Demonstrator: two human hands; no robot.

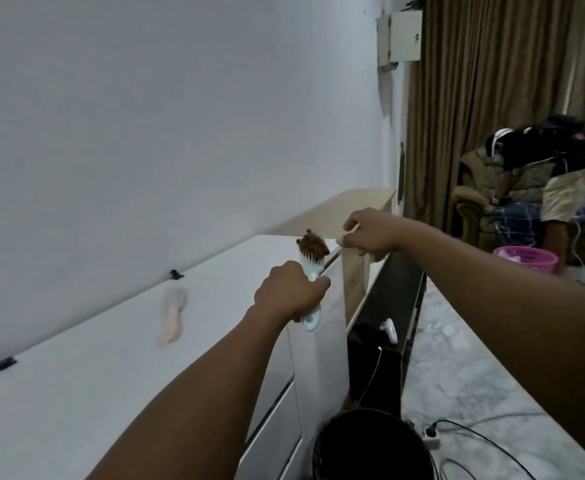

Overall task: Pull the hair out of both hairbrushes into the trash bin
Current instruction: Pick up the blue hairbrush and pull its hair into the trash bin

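My left hand [289,291] is shut around the handle of a pale blue hairbrush [311,318], held upright over the right edge of the white dresser [93,375]. A clump of brown hair [313,244] sits on its bristles. My right hand [370,233] hovers just to the right of the clump with fingers pinched together; I see a small gap between fingertips and hair. A second, pink hairbrush [172,317] lies flat on the dresser top near the wall. The black trash bin [370,445] stands on the floor below, beside the dresser.
A beige shelf unit [353,206] adjoins the dresser, with a low black stand holding a white controller [389,329]. Cables and a power strip [433,433] lie on the marble floor. A pink basket [526,259] and a person on a sofa [561,174] are at the right.
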